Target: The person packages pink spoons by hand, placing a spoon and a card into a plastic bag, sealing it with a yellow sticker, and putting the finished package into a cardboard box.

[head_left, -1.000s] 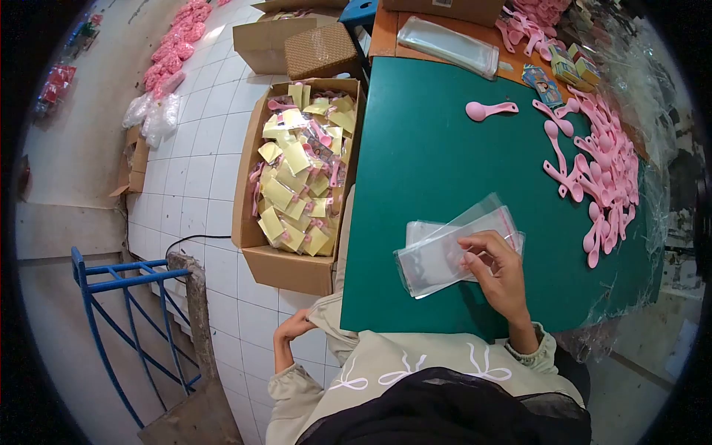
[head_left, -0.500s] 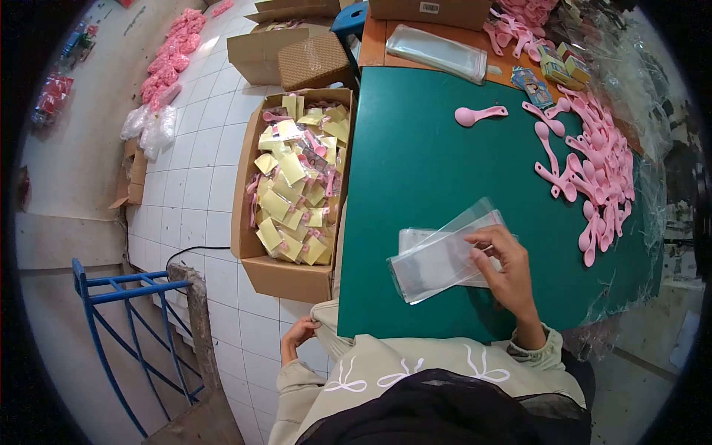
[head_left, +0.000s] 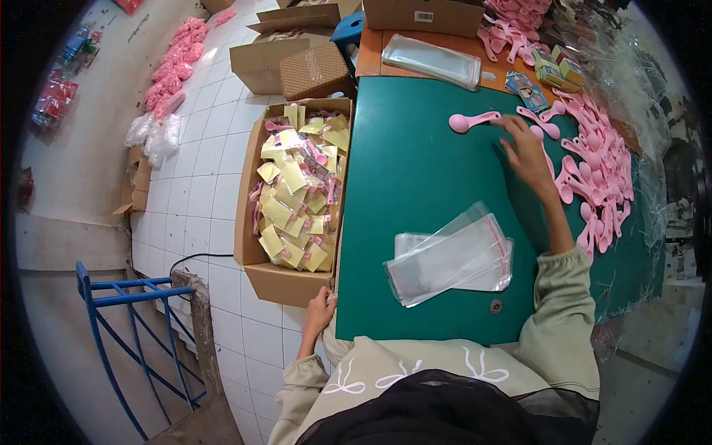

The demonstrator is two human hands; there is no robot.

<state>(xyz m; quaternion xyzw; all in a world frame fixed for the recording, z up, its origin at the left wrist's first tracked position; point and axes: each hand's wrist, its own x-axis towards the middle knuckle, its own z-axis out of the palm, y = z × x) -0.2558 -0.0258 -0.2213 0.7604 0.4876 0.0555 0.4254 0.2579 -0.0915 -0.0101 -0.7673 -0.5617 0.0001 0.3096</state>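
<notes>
My right hand (head_left: 525, 152) is over the upper part of the green table (head_left: 415, 170), thumb and fingers apart. Its fingertips are right at the handle end of a single pink measuring spoon (head_left: 460, 123). More pink spoons (head_left: 593, 159) are heaped just to its right. Nearer my body lie clear plastic bags (head_left: 449, 259), fanned across one another. My left hand (head_left: 317, 315) is low beside the table's left edge, by my trouser leg, its fingers curled in; I cannot tell what they hold.
Left of the table, a cardboard box (head_left: 285, 285) holds many packed spoons with yellow cards. At the back are a stack of clear bags (head_left: 434, 61), printed cards (head_left: 525, 90) and small yellow boxes (head_left: 558, 68). A blue metal frame (head_left: 126, 293) stands at the lower left.
My right hand has let go of the clear bags and moved up the table to the lone spoon. My left hand has shifted slightly up and right.
</notes>
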